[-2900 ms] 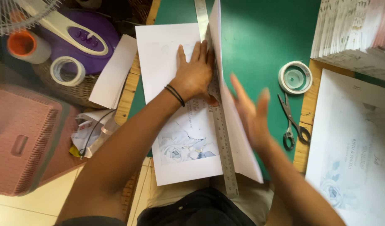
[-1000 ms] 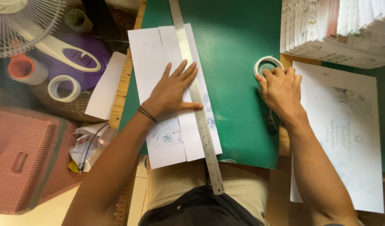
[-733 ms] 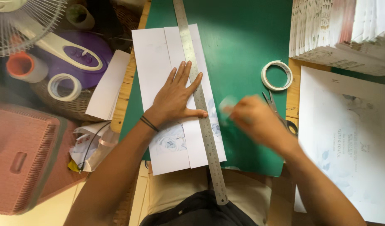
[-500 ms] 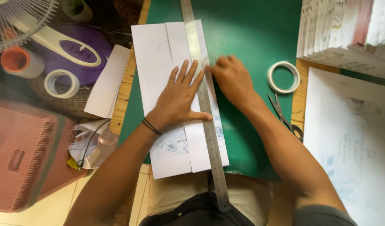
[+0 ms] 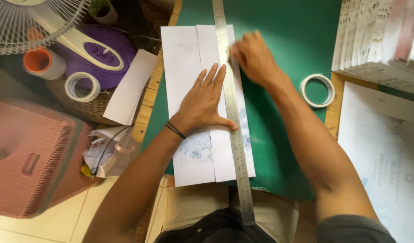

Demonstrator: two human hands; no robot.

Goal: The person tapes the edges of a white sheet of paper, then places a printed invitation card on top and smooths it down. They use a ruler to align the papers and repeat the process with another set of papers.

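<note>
A white printed sheet (image 5: 184,63) with a folded flap lies on the green cutting mat (image 5: 283,36). A long steel ruler (image 5: 231,117) runs down the sheet's right side. My left hand (image 5: 204,101) lies flat on the paper, fingers spread, thumb against the ruler. My right hand (image 5: 254,56) is at the ruler's right edge near the top of the sheet, blurred, fingers curled; whether it holds anything is unclear.
A roll of white tape (image 5: 317,90) lies on the mat's right edge. A stack of printed cards (image 5: 382,40) and a large printed sheet (image 5: 387,153) are at right. At left are a fan (image 5: 81,36), tape rolls (image 5: 81,86), a wicker basket, a pink stool (image 5: 31,162).
The sheet's right part has been folded over and the ruler laid on it. My right hand went to the tape and scissors at right, then came back to the ruler's upper part.
</note>
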